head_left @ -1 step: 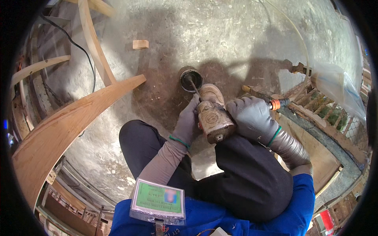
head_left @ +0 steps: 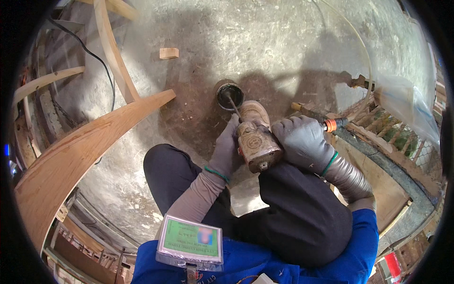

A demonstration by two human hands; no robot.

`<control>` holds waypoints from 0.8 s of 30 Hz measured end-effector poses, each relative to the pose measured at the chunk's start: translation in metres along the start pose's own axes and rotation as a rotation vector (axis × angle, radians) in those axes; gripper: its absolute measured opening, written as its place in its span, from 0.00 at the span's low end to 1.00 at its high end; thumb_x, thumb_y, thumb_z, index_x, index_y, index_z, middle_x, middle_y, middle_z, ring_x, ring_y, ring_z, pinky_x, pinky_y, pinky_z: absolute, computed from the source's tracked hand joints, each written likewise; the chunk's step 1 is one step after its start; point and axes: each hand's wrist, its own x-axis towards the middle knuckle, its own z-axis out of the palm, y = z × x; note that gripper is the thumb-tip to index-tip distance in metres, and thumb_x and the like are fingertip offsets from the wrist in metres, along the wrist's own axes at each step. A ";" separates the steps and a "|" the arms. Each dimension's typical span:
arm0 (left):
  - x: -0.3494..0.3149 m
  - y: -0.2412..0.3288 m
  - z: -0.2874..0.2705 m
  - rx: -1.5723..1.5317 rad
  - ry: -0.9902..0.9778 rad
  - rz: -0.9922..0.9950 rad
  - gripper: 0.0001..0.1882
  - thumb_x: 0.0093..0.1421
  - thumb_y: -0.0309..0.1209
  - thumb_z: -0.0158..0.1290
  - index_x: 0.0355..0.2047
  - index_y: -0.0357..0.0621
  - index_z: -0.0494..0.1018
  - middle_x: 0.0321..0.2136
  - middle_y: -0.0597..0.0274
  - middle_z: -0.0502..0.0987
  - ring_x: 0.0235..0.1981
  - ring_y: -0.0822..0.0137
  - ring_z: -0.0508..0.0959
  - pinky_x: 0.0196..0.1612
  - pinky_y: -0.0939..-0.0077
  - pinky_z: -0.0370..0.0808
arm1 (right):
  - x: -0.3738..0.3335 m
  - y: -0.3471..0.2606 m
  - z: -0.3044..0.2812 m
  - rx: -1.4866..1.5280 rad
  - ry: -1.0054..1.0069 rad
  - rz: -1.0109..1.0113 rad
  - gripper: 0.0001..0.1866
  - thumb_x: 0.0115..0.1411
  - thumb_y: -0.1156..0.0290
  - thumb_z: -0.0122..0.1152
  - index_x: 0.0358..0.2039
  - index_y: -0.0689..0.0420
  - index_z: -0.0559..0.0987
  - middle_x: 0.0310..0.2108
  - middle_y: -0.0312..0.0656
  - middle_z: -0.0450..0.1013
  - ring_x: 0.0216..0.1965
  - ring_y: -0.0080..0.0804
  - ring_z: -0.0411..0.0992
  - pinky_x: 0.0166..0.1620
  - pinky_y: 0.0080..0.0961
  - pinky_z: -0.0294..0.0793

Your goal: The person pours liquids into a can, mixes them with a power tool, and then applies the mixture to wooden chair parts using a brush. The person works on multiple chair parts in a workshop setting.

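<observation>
Right now the person sits bent over a worn metal power tool, held in both gloved hands just beyond the bent right knee. From where I stand, the right hand has its fingers curled firmly around the tool's right side, gripping it beside an orange connector. The left hand lies along the tool's other side, fingertips up near its front end; the underside is hidden, so I cannot tell how tightly those fingers close.

A thin rod runs out of the tool's front and slants down into a dark round pot on the concrete floor. How deep it goes, I can't make out. Just beside the pot is a tan shoe.

Farther out on the floor lies a small wooden block. Over to the left, well apart from the hands, a broad curved wooden piece sweeps through the space, with a black cable behind it. To the right, a clear plastic sheet drapes over wire mesh.
</observation>
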 end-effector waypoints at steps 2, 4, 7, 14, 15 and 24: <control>-0.014 -0.007 0.022 -0.029 -0.041 0.013 0.27 0.65 0.51 0.43 0.49 0.38 0.66 0.44 0.53 0.73 0.46 0.59 0.76 0.51 0.62 0.75 | 0.000 -0.002 0.001 -0.003 0.013 -0.006 0.11 0.45 0.62 0.57 0.27 0.54 0.71 0.23 0.39 0.70 0.27 0.37 0.73 0.31 0.33 0.70; -0.017 -0.012 0.024 -0.060 -0.123 -0.009 0.29 0.66 0.53 0.41 0.49 0.37 0.68 0.42 0.52 0.74 0.46 0.58 0.76 0.51 0.60 0.75 | 0.000 -0.005 -0.002 -0.008 0.011 -0.008 0.11 0.46 0.62 0.57 0.28 0.54 0.72 0.24 0.40 0.71 0.28 0.37 0.73 0.31 0.33 0.71; -0.010 -0.015 0.021 -0.079 -0.156 0.006 0.29 0.65 0.54 0.41 0.48 0.37 0.68 0.41 0.53 0.74 0.46 0.58 0.76 0.52 0.59 0.75 | 0.002 -0.004 -0.005 0.055 0.004 0.004 0.08 0.49 0.66 0.54 0.28 0.55 0.73 0.21 0.40 0.71 0.24 0.35 0.73 0.28 0.33 0.71; 0.008 -0.013 0.022 -0.035 -0.030 0.011 0.23 0.65 0.49 0.44 0.44 0.40 0.69 0.42 0.54 0.74 0.45 0.58 0.77 0.51 0.60 0.76 | -0.001 0.000 -0.005 0.000 0.082 0.035 0.08 0.49 0.66 0.54 0.27 0.55 0.72 0.21 0.39 0.71 0.24 0.36 0.73 0.27 0.33 0.71; 0.010 -0.011 0.022 -0.070 -0.069 0.014 0.22 0.64 0.48 0.46 0.43 0.41 0.69 0.41 0.55 0.74 0.44 0.59 0.77 0.50 0.61 0.76 | 0.002 0.001 -0.004 -0.007 0.102 0.027 0.07 0.49 0.66 0.54 0.27 0.55 0.72 0.21 0.39 0.71 0.23 0.36 0.73 0.27 0.32 0.70; -0.005 -0.009 0.013 -0.194 -0.224 0.050 0.20 0.65 0.47 0.46 0.42 0.41 0.68 0.38 0.58 0.72 0.46 0.62 0.74 0.54 0.63 0.72 | 0.007 -0.013 0.004 -0.063 0.033 -0.024 0.11 0.47 0.62 0.55 0.28 0.55 0.71 0.23 0.39 0.68 0.26 0.34 0.71 0.28 0.30 0.68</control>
